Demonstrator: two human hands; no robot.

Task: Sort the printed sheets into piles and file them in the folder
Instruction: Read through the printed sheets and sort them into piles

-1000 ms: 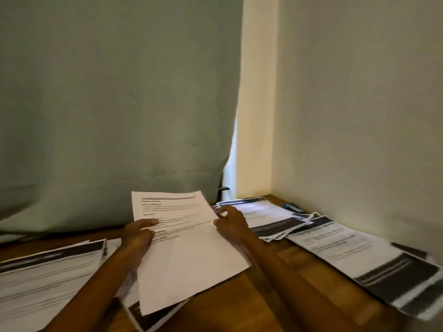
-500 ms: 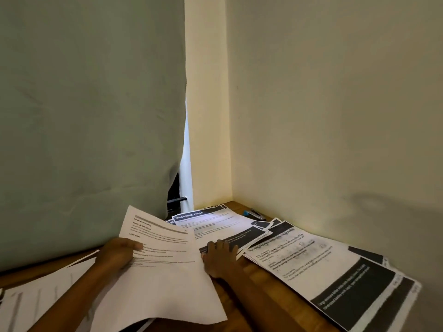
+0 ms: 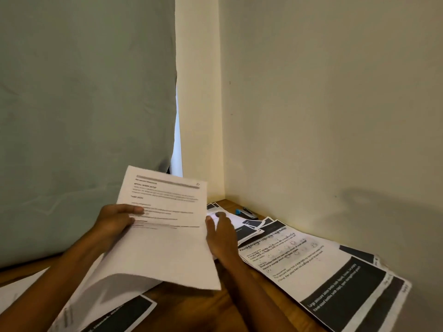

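Note:
My left hand (image 3: 115,222) grips a white printed sheet (image 3: 165,238) by its left edge and holds it raised and tilted above the wooden table (image 3: 191,310). The thumb lies across the text. At the sheet's right edge my right hand (image 3: 221,236) rests with straight fingers; whether it touches the sheet or the papers beneath is unclear. A pile of printed sheets with black bands (image 3: 318,271) lies along the right wall. A further pile (image 3: 242,226) sits behind my right hand. More sheets (image 3: 115,315) lie at the lower left. No folder is visible.
A blue-capped pen (image 3: 245,213) lies in the table's far corner by the cream wall. A grey-green curtain (image 3: 84,116) hangs behind the table on the left, with a bright gap beside it.
The camera has swung right and closer to the corner. The held sheet has risen and tilted up in my left hand. My right hand has shifted to its right edge.

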